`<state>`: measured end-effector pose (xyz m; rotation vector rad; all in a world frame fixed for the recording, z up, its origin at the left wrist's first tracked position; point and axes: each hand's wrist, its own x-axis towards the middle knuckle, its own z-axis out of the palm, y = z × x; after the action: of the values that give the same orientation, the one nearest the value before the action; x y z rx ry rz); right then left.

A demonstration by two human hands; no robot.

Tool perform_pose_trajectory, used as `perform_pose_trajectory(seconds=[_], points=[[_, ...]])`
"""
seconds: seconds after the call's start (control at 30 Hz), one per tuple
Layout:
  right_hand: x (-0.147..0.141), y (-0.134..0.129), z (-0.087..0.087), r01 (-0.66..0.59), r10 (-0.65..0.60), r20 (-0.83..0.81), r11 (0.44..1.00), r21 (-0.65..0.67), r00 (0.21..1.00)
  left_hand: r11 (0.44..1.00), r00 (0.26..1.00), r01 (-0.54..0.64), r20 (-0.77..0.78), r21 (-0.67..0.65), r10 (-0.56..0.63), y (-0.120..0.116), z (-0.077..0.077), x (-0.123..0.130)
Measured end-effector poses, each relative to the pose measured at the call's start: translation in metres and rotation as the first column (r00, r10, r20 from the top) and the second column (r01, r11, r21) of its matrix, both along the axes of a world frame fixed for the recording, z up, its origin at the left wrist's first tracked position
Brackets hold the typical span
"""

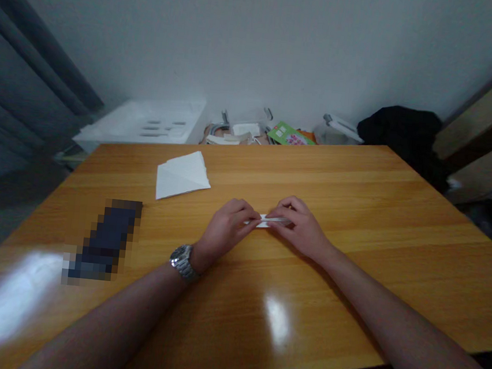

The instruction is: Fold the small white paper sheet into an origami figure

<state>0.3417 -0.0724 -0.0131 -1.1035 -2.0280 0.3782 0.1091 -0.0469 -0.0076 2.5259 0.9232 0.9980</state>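
A small strip of folded white paper (264,221) lies low over the middle of the wooden table (226,298), between my two hands. My left hand (230,225), with a metal watch (183,259) at its wrist, pinches the strip's left end between thumb and fingers. At the other end my right hand (300,227) is closed on the paper, thumb in front and fingers over the top. The fingers cover both ends of the strip. Beyond my left hand rests a stack of white paper sheets (183,175), which neither hand touches.
A pixelated dark object (110,235) lies on the table's left side. Past the far edge stand a white foam tray (148,120), a green booklet (288,134) among mixed items, and a black cloth-like heap (401,130). A grey curtain (18,58) hangs at left.
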Motion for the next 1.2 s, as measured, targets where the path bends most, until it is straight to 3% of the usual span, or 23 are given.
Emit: perform_pose_trajectory(seconds=[0.4, 1.2], points=[[0.0029, 0.0044, -0.0060, 0.005, -0.018, -0.179, 0.997, -0.075, 0.984, 0.997, 0.997, -0.029, 0.063, -0.073, 0.034, 0.0012, -0.0025, -0.0002], [0.0026, 0.0047, -0.0050, -0.028, 0.009, -0.134, 0.990, -0.141, 0.991, 0.998, 1.000, 0.010, 0.001, -0.070, -0.010, 0.0023, -0.0048, 0.0017]])
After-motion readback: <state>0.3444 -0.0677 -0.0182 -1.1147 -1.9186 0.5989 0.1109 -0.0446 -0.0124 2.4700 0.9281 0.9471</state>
